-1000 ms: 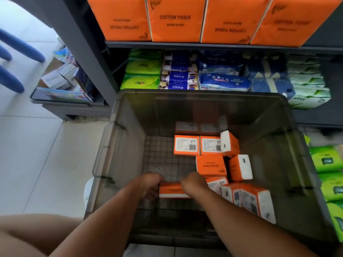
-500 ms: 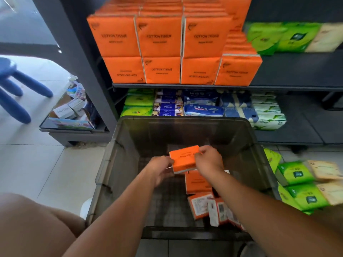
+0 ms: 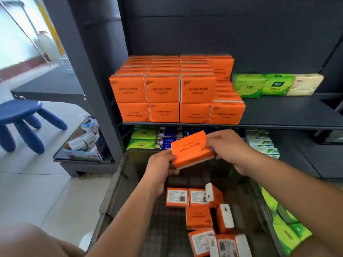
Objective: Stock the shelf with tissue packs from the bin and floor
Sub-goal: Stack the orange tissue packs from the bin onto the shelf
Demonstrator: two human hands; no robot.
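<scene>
I hold one orange tissue pack (image 3: 190,149) tilted above the dark see-through bin (image 3: 113,193), below the shelf edge. My left hand (image 3: 160,164) grips its left end and my right hand (image 3: 229,146) pinches its right end. Several more orange packs (image 3: 199,217) lie on the bin's floor. On the black shelf (image 3: 278,112) in front, orange packs (image 3: 163,89) stand stacked in rows two high, with a lower stack (image 3: 227,112) at the right end. Green packs (image 3: 282,225) lie on the floor right of the bin.
Green and cream packs (image 3: 274,84) sit at the back right of the shelf, with bare shelf in front of them. The lower shelf holds green, blue and white packs (image 3: 167,140). A blue stool (image 3: 20,119) and a low stand with small boxes (image 3: 83,143) are at the left.
Both hands took an orange pack from the bin floor and lifted it up out of the bin toward the shelf. My view has tilted upward, showing more of the shelf.
</scene>
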